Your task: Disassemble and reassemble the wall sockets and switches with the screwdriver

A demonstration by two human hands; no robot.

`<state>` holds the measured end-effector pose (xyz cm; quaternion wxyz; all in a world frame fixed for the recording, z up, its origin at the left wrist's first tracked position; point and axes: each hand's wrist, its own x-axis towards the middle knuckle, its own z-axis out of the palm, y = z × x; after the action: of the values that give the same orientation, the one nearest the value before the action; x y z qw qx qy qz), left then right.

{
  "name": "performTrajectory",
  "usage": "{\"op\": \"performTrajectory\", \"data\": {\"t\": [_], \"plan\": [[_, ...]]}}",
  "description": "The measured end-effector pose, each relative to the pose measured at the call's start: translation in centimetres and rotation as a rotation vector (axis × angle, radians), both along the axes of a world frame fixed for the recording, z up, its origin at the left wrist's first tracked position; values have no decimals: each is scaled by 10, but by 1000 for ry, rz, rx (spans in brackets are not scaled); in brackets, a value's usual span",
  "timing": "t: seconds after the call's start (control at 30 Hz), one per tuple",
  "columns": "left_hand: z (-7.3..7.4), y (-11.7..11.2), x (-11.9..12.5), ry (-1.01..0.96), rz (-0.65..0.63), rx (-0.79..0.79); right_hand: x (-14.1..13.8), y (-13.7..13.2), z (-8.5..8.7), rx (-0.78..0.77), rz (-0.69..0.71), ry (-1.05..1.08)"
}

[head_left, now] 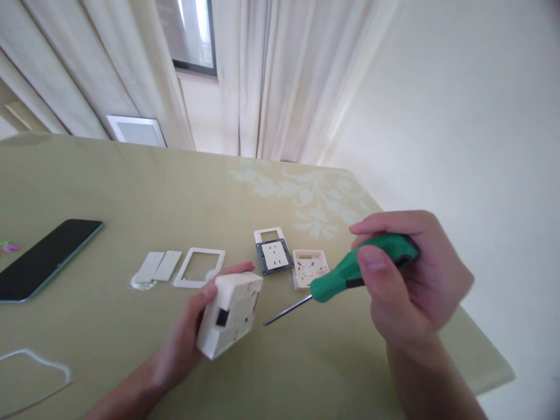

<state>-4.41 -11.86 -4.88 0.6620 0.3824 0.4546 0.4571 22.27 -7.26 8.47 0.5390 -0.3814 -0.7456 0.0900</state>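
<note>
My left hand [186, 329] grips a white electrical mounting box [238, 312], tilted above the table, its back turned partly toward me with a dark square opening in one side. In my right hand [420, 286] is a screwdriver [336, 277] with a green and black handle. Its metal shaft points down and left, the tip just right of the box and apart from it. Beyond the hands lie a socket module [275, 255] overlapping a white frame [269, 234], and a second white mounting box [310, 268], open side up.
A white cover frame [199, 267] and two white rocker plates [158, 266] lie left of the hands. Farther left are a dark phone [48, 256] and a white cord [39, 356]. The table [166, 192] meets a wall at right; curtains [289, 76] hang behind.
</note>
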Motion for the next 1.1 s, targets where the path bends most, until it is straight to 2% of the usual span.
{"op": "performTrajectory", "data": {"t": [0.07, 0.1, 0.17, 0.27, 0.4, 0.47, 0.87, 1.1], "plan": [[7, 6, 3, -303, 83, -306, 1, 2, -1, -76, 47, -24], [10, 8, 4, -402, 131, -401, 0, 5, -2, -127, 80, -37], [13, 11, 6, -518, 207, -483, -2, 12, -7, -226, 140, -26], [13, 12, 5, -593, 246, -507, -9, 31, -20, -369, 187, 89], [15, 11, 5, -618, 231, -495, -19, 59, -41, -608, 304, 307], [16, 11, 5, -634, 213, -484, -21, 67, -48, -670, 336, 383], [8, 10, 3, -697, 123, -458, -24, 75, -61, -721, 323, 459], [14, 8, 3, -631, 168, -480, -25, 78, -61, -758, 327, 547]]}}
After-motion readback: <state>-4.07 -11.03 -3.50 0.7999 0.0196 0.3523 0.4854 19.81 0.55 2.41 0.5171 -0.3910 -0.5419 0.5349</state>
